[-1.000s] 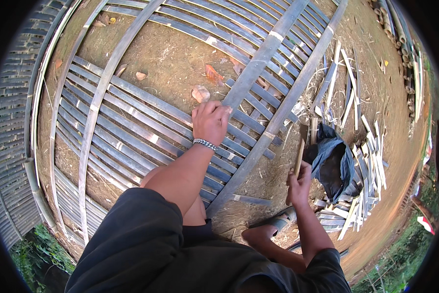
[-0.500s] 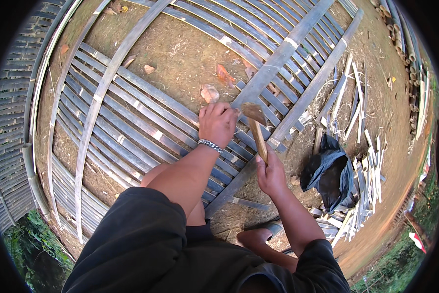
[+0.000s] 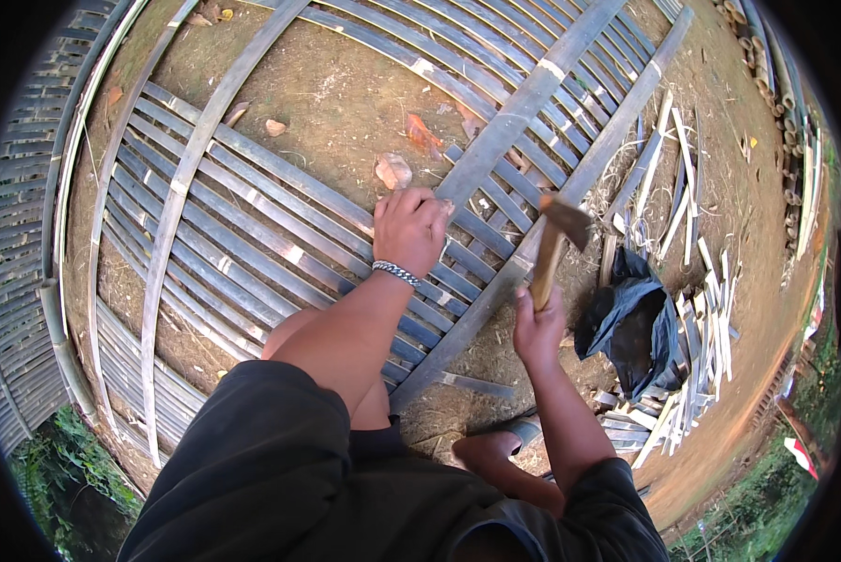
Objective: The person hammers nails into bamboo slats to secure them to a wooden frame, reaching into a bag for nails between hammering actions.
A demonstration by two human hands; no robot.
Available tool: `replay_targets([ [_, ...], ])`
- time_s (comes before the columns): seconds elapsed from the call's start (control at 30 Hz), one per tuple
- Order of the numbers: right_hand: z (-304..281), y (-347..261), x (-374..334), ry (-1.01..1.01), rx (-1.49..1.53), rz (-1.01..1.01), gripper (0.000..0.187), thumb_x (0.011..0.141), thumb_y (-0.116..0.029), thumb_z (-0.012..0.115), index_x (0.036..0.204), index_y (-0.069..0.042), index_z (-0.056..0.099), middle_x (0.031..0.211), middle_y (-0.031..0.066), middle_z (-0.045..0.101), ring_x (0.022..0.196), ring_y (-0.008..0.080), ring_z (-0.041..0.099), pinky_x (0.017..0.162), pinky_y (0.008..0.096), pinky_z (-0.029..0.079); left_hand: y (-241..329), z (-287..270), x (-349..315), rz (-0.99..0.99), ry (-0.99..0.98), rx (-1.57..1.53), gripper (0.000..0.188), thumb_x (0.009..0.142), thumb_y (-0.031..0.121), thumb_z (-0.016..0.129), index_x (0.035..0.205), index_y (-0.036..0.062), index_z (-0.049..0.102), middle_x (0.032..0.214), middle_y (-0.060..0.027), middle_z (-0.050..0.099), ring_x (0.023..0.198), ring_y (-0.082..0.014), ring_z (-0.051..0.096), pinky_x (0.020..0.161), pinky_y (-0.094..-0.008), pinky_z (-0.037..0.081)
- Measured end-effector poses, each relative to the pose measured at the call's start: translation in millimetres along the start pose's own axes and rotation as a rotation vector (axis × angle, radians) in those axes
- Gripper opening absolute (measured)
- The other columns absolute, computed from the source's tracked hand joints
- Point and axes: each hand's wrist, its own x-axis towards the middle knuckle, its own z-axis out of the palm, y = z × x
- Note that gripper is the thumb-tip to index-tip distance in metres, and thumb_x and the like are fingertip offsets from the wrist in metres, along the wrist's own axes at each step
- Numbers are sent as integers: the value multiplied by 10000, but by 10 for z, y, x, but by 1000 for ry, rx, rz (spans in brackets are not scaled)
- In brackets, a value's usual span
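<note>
Head view shows a flat lattice of dark grey bamboo slats (image 3: 294, 177) on brown soil, apparently part-made: its near and far sections are slatted and crossed by longer strips, but bare ground (image 3: 317, 94) shows between them. The left hand (image 3: 409, 228) sits curled at the near end of a wide grey bamboo strip (image 3: 509, 122); whether its fingers clamp anything, or that end is fastened, cannot be told. The right hand (image 3: 540, 326) is wrapped around a wooden-handled hammer with a dark head (image 3: 548, 266), apart from the left hand.
</note>
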Motion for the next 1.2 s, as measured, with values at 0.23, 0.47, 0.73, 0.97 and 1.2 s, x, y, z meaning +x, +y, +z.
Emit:
replay_targets([
  [0.23, 178, 152, 269, 228, 190, 295, 211, 995, -119, 669, 1085, 20, 539, 830, 89, 609, 586, 151, 605, 540, 322, 489, -12, 19, 0, 26, 10, 5, 82, 842, 105, 760, 922, 116, 772, 977, -47, 685, 929, -278, 655, 884, -436, 480],
  [0.47, 172, 236, 195, 225, 236, 293, 211, 998, -109, 668, 1095, 19, 531, 849, 96, 616, 603, 147, 615, 550, 315, 498, -2, 29, -1, 45, 34, 7, 77, 843, 106, 772, 919, 111, 767, 967, -48, 684, 913, -272, 660, 882, -431, 478],
  [0.73, 193, 549, 131, 308, 47, 232, 282, 928, -122, 721, 1109, 51, 591, 1017, 228, 628, 840, 346, 665, 794, 443, 524, -20, 35, -27, 8, -25, 10, 112, 858, 140, 754, 968, 133, 773, 1024, -37, 669, 984, -274, 652, 963, -441, 449],
  [0.97, 217, 615, 94, 303, 21, 304, 298, 917, -122, 739, 1125, 28, 589, 900, 173, 645, 799, 297, 628, 750, 412, 489, -38, 48, -37, -4, -36, 5, 110, 854, 131, 758, 964, 125, 769, 1027, -52, 671, 983, -287, 653, 950, -451, 463],
  [1.2, 239, 669, 114, 304, 33, 237, 266, 951, -106, 733, 1114, -13, 544, 752, 28, 599, 582, 119, 569, 522, 291, 463, -32, 50, -30, 23, -9, -7, 104, 847, 119, 763, 951, 114, 760, 1010, -57, 673, 965, -292, 657, 935, -453, 474],
])
